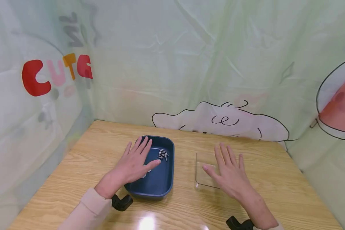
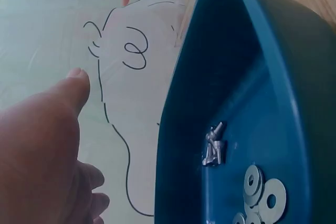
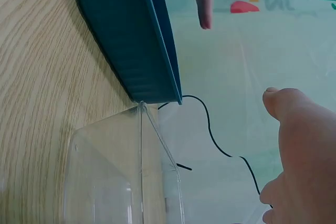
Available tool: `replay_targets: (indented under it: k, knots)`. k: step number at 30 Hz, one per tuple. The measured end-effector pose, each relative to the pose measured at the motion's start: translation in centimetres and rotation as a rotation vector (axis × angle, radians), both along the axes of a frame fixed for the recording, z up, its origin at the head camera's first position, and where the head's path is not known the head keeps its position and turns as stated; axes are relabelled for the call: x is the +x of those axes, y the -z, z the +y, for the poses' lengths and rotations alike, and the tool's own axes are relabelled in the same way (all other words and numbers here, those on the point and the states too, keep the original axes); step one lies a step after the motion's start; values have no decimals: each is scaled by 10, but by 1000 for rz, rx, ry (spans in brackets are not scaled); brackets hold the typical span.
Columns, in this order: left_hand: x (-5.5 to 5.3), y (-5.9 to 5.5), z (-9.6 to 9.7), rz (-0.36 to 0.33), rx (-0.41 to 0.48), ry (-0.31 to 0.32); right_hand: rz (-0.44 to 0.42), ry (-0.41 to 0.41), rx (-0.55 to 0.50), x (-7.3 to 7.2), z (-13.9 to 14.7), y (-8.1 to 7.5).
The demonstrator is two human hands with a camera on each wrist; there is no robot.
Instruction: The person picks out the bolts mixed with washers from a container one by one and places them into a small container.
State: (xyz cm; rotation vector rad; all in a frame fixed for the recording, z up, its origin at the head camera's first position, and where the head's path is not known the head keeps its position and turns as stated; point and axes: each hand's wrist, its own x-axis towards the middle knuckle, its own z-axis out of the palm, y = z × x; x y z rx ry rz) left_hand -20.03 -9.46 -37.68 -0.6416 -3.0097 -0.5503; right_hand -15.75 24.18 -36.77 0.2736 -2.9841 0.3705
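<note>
My left grip [image 1: 133, 164]: empty, fingers spread
Right grip [image 1: 231, 175]: likewise (near the box [image 3: 102, 177])
Screws [image 1: 162, 154]: likely light, hard, slippery; I'd pinch shanks

A tray [image 1: 158, 182] is standing on the table [image 1: 276, 191], left of a box [image 1: 205, 176]. Inside the tray, bolts [image 1: 162, 155] are lying behind and right of washers [image 2: 261, 203]. A sheet [image 1: 175, 70] is hanging behind the table.
</note>
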Motion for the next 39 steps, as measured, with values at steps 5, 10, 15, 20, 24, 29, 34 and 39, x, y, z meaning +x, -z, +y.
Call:
replay_targets:
  k: [5, 10, 15, 20, 24, 29, 34, 39]
  knots:
    - [-4, -1, 4, -15, 13, 19, 3, -3, -1, 1, -1, -1]
    - [-10, -1, 8, -57, 75, 26, 0, -11, -15, 2, -4, -2]
    - [-14, 0, 8, -134, 159, 14, 1, -27, -21, 2, -13, -1]
    - [-18, 0, 8, -176, 242, -11, 12, -36, 0, 0, -21, 2]
    - [-22, 1, 9, -184, 280, -32, 18, -49, 4, -1, -29, 5]
    - [-26, 2, 10, -180, 301, -65, 33, -81, -10, 0, -42, 7]
    - [-29, 4, 13, -186, 320, -94, 38, -97, -9, 2, -53, 8]
    - [-33, 5, 19, -195, 356, -99, 22, -115, 5, 3, -63, 11]
